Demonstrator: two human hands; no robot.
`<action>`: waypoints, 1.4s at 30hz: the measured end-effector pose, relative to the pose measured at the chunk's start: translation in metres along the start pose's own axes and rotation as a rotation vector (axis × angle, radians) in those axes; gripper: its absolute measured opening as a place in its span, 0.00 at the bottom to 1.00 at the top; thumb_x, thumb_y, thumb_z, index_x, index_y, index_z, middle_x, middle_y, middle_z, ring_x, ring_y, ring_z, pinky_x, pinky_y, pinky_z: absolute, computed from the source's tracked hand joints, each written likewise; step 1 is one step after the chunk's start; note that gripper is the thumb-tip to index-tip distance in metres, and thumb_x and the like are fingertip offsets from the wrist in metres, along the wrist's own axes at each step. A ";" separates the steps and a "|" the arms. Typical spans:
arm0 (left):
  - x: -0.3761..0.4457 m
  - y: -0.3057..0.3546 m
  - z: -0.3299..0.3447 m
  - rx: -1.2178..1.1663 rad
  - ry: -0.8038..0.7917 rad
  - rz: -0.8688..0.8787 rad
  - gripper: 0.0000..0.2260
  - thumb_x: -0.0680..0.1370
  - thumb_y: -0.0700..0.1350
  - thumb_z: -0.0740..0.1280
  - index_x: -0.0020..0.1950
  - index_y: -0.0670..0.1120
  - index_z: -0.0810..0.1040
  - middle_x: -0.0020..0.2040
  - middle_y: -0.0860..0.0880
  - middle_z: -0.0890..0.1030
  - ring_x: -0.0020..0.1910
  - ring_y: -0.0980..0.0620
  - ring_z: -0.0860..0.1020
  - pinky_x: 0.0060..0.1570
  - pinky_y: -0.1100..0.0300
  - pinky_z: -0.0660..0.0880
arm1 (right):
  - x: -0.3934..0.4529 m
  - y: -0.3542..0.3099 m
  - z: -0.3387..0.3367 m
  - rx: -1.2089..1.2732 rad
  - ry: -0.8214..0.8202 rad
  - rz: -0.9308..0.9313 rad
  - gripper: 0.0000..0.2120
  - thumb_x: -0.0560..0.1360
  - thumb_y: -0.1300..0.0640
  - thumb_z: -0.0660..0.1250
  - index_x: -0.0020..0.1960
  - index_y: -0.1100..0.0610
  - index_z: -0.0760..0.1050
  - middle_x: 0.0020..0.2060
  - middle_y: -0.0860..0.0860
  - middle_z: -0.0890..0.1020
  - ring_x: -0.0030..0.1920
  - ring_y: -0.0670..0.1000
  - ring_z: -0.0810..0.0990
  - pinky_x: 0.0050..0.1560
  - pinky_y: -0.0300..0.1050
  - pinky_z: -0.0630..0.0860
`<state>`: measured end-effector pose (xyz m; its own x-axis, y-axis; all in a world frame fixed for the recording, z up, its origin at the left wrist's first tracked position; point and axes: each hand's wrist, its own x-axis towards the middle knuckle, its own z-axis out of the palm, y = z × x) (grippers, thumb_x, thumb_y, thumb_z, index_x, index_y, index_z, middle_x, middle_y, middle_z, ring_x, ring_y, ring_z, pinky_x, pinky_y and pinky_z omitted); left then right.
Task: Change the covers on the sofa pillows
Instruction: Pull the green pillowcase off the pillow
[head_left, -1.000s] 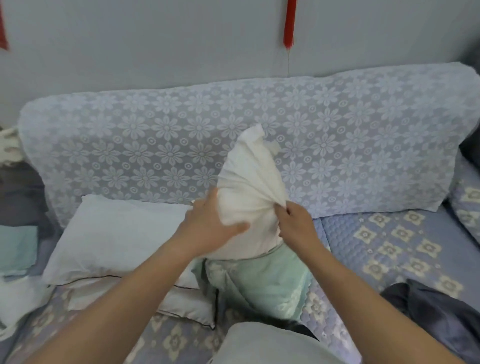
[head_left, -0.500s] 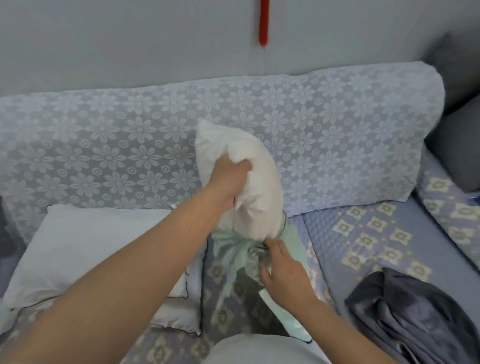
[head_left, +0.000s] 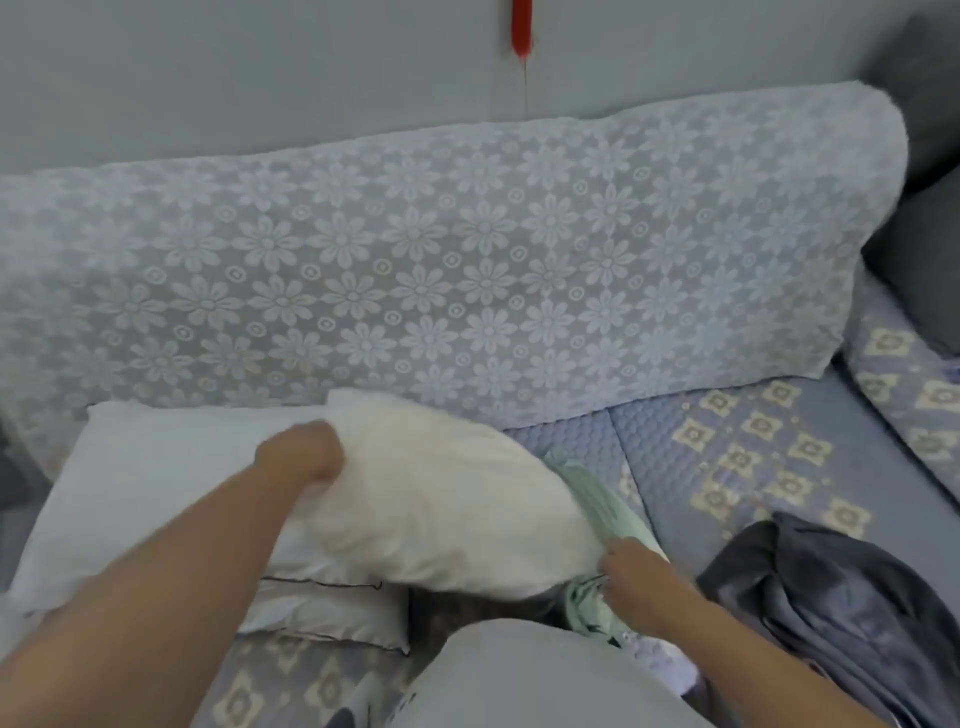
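Observation:
A bare white pillow insert (head_left: 441, 499) lies tilted across the sofa seat, its left end gripped by my left hand (head_left: 304, 457). My right hand (head_left: 631, 571) pinches the bunched pale green cover (head_left: 602, 504) at the insert's lower right end. Most of the insert is out of the green cover. The fingers of both hands are partly hidden in the fabric.
Two white pillows with dark piping, one pillow (head_left: 156, 493) on top of the other pillow (head_left: 322, 618), lie at the left under the insert. A dark grey-blue cloth (head_left: 841, 613) lies crumpled at the right. The lace-covered backrest (head_left: 467, 260) runs behind, and my grey-clad knee (head_left: 540, 680) is at the bottom.
The insert stood upright against the backrest; my left hand has swung it down and left onto the white pillows. My right hand stayed low, holding the green cover as it slid off.

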<state>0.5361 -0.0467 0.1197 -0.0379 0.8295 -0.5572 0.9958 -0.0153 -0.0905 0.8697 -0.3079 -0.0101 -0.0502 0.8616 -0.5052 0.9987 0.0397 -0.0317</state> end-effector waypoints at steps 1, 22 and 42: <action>0.003 -0.008 0.029 0.130 -0.006 -0.081 0.22 0.77 0.47 0.61 0.70 0.42 0.73 0.70 0.40 0.74 0.67 0.39 0.74 0.64 0.43 0.72 | 0.003 -0.014 0.001 0.078 -0.058 -0.022 0.11 0.76 0.58 0.58 0.49 0.58 0.79 0.51 0.56 0.78 0.54 0.58 0.78 0.51 0.47 0.70; 0.100 0.186 0.188 0.673 0.058 0.393 0.31 0.82 0.59 0.46 0.79 0.41 0.61 0.79 0.43 0.63 0.80 0.43 0.54 0.77 0.41 0.43 | 0.184 0.126 0.128 1.090 -0.161 0.767 0.29 0.80 0.44 0.60 0.76 0.57 0.64 0.71 0.59 0.72 0.68 0.60 0.73 0.68 0.51 0.69; -0.011 0.117 0.120 0.230 -0.012 0.501 0.17 0.81 0.64 0.57 0.58 0.56 0.78 0.57 0.51 0.82 0.59 0.47 0.79 0.54 0.54 0.73 | 0.028 0.168 0.034 1.558 0.536 1.068 0.15 0.80 0.48 0.64 0.43 0.56 0.81 0.42 0.60 0.83 0.41 0.56 0.81 0.42 0.56 0.78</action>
<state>0.6434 -0.1245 0.0160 0.4342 0.6830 -0.5873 0.8480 -0.5298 0.0108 1.0361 -0.2941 -0.0594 0.7741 0.2773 -0.5691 -0.2762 -0.6609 -0.6978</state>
